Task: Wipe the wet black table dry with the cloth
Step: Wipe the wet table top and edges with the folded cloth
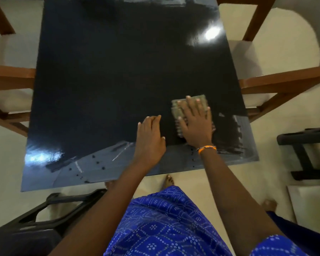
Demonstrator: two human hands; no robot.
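Pressing the cloth [190, 109] flat on the table [118, 80] is the right hand [196, 124], fingers spread straight over the folded pad, palm down, nothing curled round it; the cloth is sitting toward the near right part of the top, well in from the edge; the left hand [150, 139] is resting just beside it on bare surface, fingers together and relaxed, holding nothing, probably bracing. Cloth is looking soft, light and limp, likely soaking up water and getting heavier; flat palm pressure on the middle is suiting it better than a pinch at a corner, since a corner hold would let it bunch; glossy top is looking slick, so the pad should be sliding easily. Near edge is showing paler streaks and dark drops [98, 162]; whether those patches are wet or dry is hard to judge; glare is hiding the surface at the far right and near left. Far edge is being cut off; the cloth's underside and near half are hidden under the hand; wooden chairs [277, 84] are only partly in view.
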